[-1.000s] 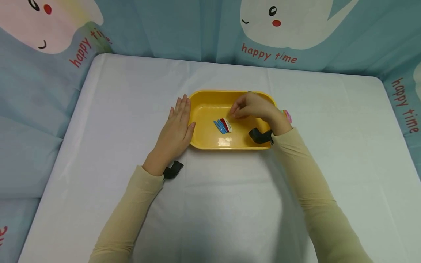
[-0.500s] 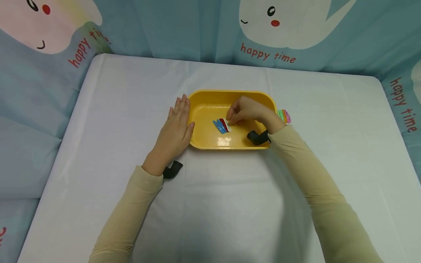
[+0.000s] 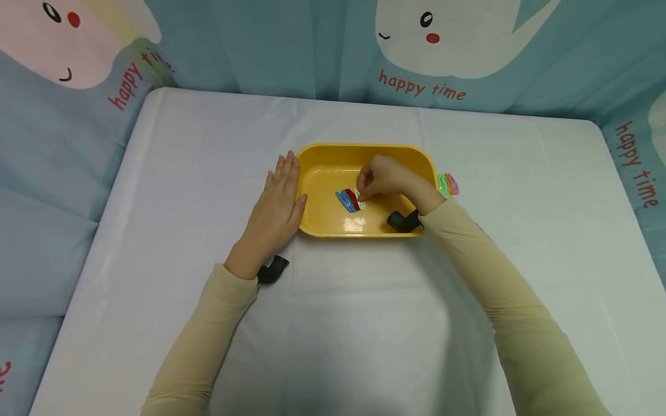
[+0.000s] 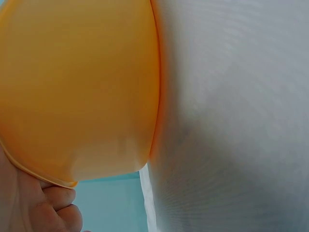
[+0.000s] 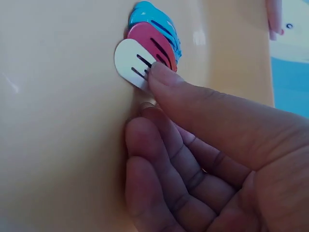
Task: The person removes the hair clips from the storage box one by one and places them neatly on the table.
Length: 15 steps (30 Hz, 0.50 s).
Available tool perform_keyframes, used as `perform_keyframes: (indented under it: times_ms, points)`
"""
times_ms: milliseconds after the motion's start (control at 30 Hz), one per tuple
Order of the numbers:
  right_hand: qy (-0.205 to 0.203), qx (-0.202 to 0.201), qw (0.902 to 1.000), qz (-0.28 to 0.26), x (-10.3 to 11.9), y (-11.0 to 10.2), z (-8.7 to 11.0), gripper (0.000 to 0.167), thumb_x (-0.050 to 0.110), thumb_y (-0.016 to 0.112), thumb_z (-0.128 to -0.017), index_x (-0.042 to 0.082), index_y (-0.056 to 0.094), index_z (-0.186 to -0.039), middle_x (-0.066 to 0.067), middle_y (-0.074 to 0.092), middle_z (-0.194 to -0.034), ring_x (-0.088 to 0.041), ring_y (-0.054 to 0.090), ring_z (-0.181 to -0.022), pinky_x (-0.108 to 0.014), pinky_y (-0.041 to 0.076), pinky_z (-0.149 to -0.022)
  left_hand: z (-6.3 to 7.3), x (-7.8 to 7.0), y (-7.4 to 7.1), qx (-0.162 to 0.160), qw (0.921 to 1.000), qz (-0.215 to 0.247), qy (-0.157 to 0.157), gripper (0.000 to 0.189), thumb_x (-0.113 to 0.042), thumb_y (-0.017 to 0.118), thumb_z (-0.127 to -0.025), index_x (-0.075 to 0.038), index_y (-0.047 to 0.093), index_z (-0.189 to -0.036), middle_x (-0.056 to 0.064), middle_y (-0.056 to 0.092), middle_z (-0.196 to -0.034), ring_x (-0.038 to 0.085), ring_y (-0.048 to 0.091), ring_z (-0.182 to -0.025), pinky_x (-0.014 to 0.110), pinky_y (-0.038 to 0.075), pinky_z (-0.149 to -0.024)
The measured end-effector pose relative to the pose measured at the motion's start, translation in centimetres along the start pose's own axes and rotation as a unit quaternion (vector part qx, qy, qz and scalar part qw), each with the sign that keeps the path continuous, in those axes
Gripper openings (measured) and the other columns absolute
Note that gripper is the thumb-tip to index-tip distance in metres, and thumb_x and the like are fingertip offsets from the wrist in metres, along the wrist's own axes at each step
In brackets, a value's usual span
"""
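Inside the yellow tray [image 3: 328,224] lies a slanted row of snap hair clips: blue clips [image 3: 345,201], a red clip [image 5: 146,33] and a white clip [image 5: 126,58]. My right hand [image 3: 386,176] reaches down into the tray and pinches the white clip by one end, the thumb over it and the other fingers curled beneath. In the right wrist view the white clip overlaps the red one. My left hand [image 3: 278,202] lies along the tray's left rim with its fingers straight, touching the outside.
Green, orange and pink hair clips [image 3: 448,184] lie just past the tray's right edge. The tray stands on a white-covered table [image 3: 333,323]. Blue printed curtains [image 3: 281,46] hang behind it. Dark wrist-worn pieces [image 3: 273,269] stick out below both wrists.
My right hand has come left and down within the tray to the white clip and now pinches it. My left hand has stayed against the tray's left rim.
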State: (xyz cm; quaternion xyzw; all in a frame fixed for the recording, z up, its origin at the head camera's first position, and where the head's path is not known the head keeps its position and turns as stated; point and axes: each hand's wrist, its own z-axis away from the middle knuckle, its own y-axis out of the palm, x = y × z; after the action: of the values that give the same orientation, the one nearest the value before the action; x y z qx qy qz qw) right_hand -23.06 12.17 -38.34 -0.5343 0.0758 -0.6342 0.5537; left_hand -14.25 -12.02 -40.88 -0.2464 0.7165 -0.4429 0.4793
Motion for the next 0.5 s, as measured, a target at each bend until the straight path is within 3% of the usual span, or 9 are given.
perform_keyframes:
  times_ms: [500]
  points:
    - [0.024, -0.013, 0.9996, -0.004, -0.03, -0.21, 0.29, 0.011, 0.006, 0.077, -0.076, 0.001, 0.067, -0.077, -0.005, 0.060, -0.068, -0.018, 0.050, -0.064, -0.024, 0.040, -0.059, -0.03, 0.02, 0.04, 0.004, 1.0000, 0.000, -0.004, 0.061, -0.022, 0.035, -0.101, 0.006, 0.008, -0.148, 0.016, 0.002, -0.156, 0.026, -0.001, -0.144, 0.043, 0.003, -0.114]
